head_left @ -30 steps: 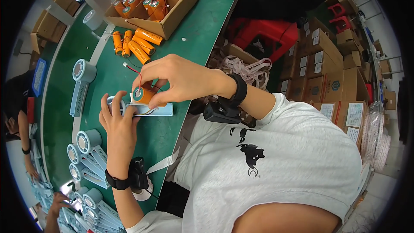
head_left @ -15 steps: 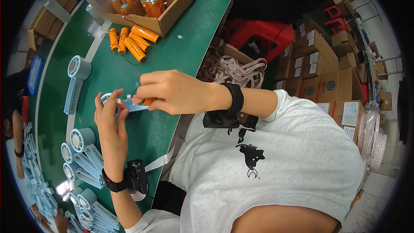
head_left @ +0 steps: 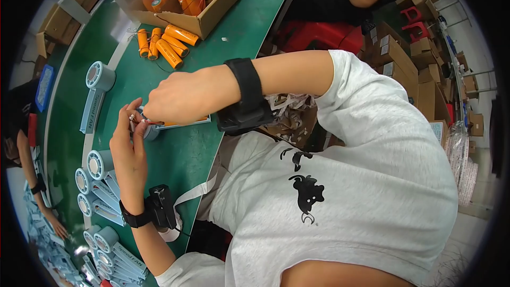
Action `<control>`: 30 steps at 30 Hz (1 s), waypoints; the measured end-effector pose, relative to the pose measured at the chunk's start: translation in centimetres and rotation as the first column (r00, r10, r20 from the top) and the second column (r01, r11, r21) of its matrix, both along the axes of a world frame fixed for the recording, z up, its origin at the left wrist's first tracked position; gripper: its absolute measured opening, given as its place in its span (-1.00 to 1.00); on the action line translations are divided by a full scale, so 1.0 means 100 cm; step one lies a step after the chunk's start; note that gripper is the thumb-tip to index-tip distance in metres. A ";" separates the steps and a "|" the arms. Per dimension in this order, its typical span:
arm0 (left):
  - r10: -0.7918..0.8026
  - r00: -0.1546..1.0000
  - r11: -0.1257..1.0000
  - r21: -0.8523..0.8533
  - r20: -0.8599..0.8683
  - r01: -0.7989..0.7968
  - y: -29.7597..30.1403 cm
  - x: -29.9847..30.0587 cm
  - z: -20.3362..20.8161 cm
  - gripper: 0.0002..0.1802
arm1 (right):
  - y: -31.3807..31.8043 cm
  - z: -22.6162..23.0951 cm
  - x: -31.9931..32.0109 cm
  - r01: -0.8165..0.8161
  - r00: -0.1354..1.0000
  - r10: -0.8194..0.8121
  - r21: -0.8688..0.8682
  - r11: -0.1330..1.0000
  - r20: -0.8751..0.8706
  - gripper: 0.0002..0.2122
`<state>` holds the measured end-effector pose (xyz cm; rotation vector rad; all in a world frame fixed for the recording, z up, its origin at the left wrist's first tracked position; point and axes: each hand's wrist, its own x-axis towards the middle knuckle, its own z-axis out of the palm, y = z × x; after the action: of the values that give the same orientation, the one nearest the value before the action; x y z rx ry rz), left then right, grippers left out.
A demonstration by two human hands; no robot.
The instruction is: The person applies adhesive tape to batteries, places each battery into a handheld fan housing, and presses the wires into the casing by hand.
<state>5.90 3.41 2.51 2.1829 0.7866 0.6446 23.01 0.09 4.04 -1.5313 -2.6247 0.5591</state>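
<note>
My left hand (head_left: 127, 146) is closed, thumb and fingertips pinching a small white connector (head_left: 133, 119) with a short red wire beside it. My right hand (head_left: 186, 95) is curled with its knuckles up beside the left fingertips; its own fingertips are hidden beneath it. Below both hands lies a light blue handheld fan (head_left: 152, 134) on the green table, its round head mostly covered. Its handle (head_left: 194, 123) points right, with an orange strip like a battery showing along it.
Several loose orange batteries (head_left: 171, 55) lie before a cardboard box (head_left: 223, 10) full of more. Blue fans (head_left: 100, 77) stand along the table's left side, others stacked nearer. Another person's arm (head_left: 33, 170) is at far left; a red stool (head_left: 324, 37) stands right.
My right hand has moved left and turned knuckles up, now covering most of the fan handle. The battery in the handle is less visible. My left hand has shifted slightly left.
</note>
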 end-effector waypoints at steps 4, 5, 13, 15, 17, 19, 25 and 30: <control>-0.007 1.000 1.000 0.003 -0.022 0.007 0.000 -0.002 0.000 -0.69 | 0.008 0.000 0.010 -0.125 0.992 0.125 -0.074 0.989 -0.001 -0.80; -0.006 0.999 1.000 0.027 -0.044 0.007 0.001 -0.003 -0.001 -0.68 | 0.009 0.001 0.011 -0.187 0.982 0.185 -0.097 0.978 -0.024 -0.79; -0.067 0.996 0.995 0.082 0.058 0.063 -0.006 0.003 -0.014 -0.58 | -0.042 -0.029 0.021 0.101 0.894 -0.049 0.093 0.991 -0.446 -0.84; -0.063 0.996 0.996 0.065 0.060 0.059 -0.010 0.003 -0.015 -0.56 | -0.046 -0.037 0.015 0.156 0.860 -0.018 0.228 0.961 -0.511 -0.87; -0.030 0.995 0.997 0.076 0.093 0.023 -0.015 0.001 -0.016 -0.55 | -0.048 -0.038 0.017 0.185 0.840 0.001 0.289 0.939 -0.543 -0.89; -0.013 0.995 0.997 0.076 0.101 0.006 -0.015 0.001 -0.017 -0.55 | -0.051 -0.027 0.020 0.191 0.859 -0.030 0.264 0.945 -0.511 -0.90; -0.026 0.999 0.996 0.088 0.036 0.023 -0.012 0.007 -0.016 -0.54 | -0.052 -0.042 0.016 0.278 0.806 0.005 0.387 0.879 -0.592 -0.91; 0.048 0.999 0.995 0.092 0.016 -0.050 -0.017 0.007 -0.015 -0.53 | -0.043 -0.052 0.012 0.201 0.915 0.023 0.505 0.840 -0.403 -0.83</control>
<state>6.61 1.70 1.03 2.2462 0.8201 0.7331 24.21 -4.18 -1.13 -1.2002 -2.1279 0.0798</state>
